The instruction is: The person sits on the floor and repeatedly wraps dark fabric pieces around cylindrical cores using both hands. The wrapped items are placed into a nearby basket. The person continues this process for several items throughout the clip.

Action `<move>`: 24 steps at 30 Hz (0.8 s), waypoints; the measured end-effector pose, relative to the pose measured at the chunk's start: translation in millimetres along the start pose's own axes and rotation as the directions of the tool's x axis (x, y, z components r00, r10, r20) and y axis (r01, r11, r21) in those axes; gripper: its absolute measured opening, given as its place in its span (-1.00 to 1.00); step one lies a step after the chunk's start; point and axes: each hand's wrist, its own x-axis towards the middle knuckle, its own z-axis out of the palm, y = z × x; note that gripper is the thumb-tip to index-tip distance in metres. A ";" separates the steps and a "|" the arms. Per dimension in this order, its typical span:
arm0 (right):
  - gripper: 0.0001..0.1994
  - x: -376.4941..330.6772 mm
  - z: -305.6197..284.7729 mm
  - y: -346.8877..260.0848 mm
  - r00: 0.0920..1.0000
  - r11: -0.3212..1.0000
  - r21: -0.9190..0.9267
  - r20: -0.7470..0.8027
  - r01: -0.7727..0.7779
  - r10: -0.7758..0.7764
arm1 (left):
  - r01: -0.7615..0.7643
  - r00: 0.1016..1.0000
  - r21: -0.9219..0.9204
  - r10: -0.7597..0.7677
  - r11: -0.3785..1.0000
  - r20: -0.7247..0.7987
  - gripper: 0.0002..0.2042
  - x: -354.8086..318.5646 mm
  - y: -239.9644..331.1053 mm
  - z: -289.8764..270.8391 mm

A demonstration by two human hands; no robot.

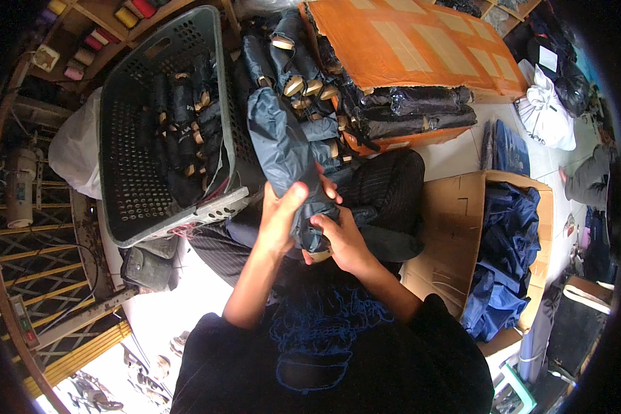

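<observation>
A folded grey-blue umbrella (pixel 276 131) slants away from my lap, its cloth loose and puffed at the far end. My left hand (pixel 283 210) is closed around its middle from the left, thumb lying on top. Nearer to me, my right hand (pixel 345 238) grips the narrower, gathered end, with its thumb pressed on the cloth. A bit of pale wooden handle shows below that hand. Just beyond the held one lie several folded umbrellas (pixel 293 62) in dark cloth with wooden ends.
At left stands a dark perforated plastic basket (pixel 127 186) holding several black folded umbrellas (pixel 183 117). An orange taped carton (pixel 407 41) sits behind, with black plastic-wrapped packs (pixel 428 103). To the right, an open cardboard box (pixel 448 221) contains navy cloth (pixel 507 255); a white bag (pixel 548 110) lies farther off.
</observation>
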 end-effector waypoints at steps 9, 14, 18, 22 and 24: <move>-0.57 -23.9 11.1 -16.2 0.984 0.988 -0.032 -0.094 0.149 -0.151 | -0.043 0.994 0.215 0.065 0.976 -0.093 -0.36 -23.4 -12.0 22.7; -0.36 -20.7 12.4 -21.7 0.990 0.990 -0.008 0.024 0.137 -0.137 | -0.103 0.995 0.136 0.102 0.985 0.018 -0.25 -16.3 -9.3 16.8; -0.35 -13.3 13.9 -27.0 0.974 0.992 0.124 0.219 0.039 -0.065 | -0.110 0.992 0.101 0.102 0.989 0.079 -0.19 -6.9 4.3 0.6; -0.59 -10.4 -0.8 -18.5 0.981 0.995 0.044 0.179 -0.090 0.080 | -0.088 0.994 0.066 0.083 0.994 0.073 -0.20 -5.8 10.3 13.8; -0.64 -11.8 9.0 -10.6 0.999 0.997 0.063 -0.016 -0.041 0.042 | -0.103 0.993 0.113 0.096 0.988 0.063 -0.26 -3.1 4.2 14.4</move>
